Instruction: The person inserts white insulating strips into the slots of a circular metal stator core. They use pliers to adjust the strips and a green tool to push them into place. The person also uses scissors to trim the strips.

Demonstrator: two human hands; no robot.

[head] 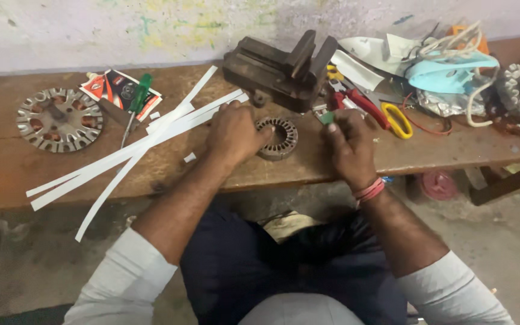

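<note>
A small ring-shaped metal stator core [278, 138] with slots lies on the wooden bench [7, 162]. My left hand [233, 133] rests against its left side, thumb touching the ring. My right hand [349, 146] is just right of it, fingers pinched on a small green piece [327, 118]. Long white paper strips [129, 151] fan out to the left of my left hand.
A dark iron vise [281, 70] stands behind the ring. Red-handled pliers [359, 102] and yellow-handled scissors [397, 119] lie at right, beside a pile of plastic parts and cord [451, 71]. A round rotor disc [59, 119], a green screwdriver [136, 101] and a packet [117, 88] lie at left.
</note>
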